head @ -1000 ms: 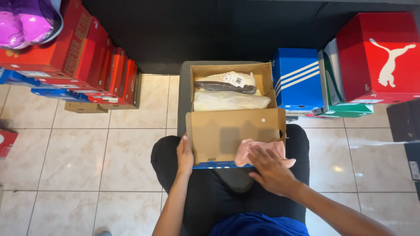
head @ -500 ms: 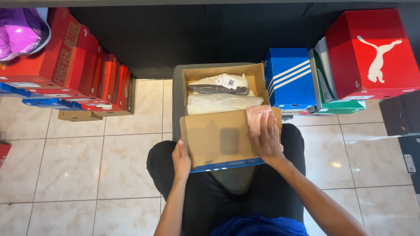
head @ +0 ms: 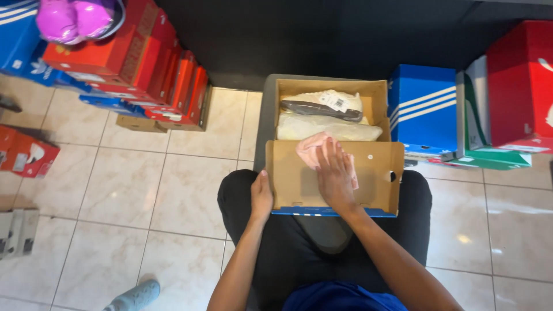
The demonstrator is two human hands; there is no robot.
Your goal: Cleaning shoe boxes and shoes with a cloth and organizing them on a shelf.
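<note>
Sitting on a grey stool on the tiled floor, a person holds an open cardboard shoebox across the lap, its flipped-back lid lying flat toward the body.

Item one: pink cloth, bunched, resting on the inner face of the lid near its hinge edge, just short of the box cavity. It lies directly beneath the right hand, which is spread flat, fingers extended and pointing toward the box, palm pressing the cloth down against the cardboard. Nothing is pinched; the hand is open and bearing on the cloth.

Item two: left hand, at the lid's left edge, fingers curled about that edge and steadying it. It is well apart from the cloth; the right hand is plainly the nearer.

Item three: lid, long axis running left to right across the lap, blue trim showing along its near edge.

Item four: contents of the box, a pale shoe with dark sole uppermost and pale wrapping paper beside it, beyond the cloth.

Surroundings: blue striped box to the right, red boxes stacked to the left.
</note>
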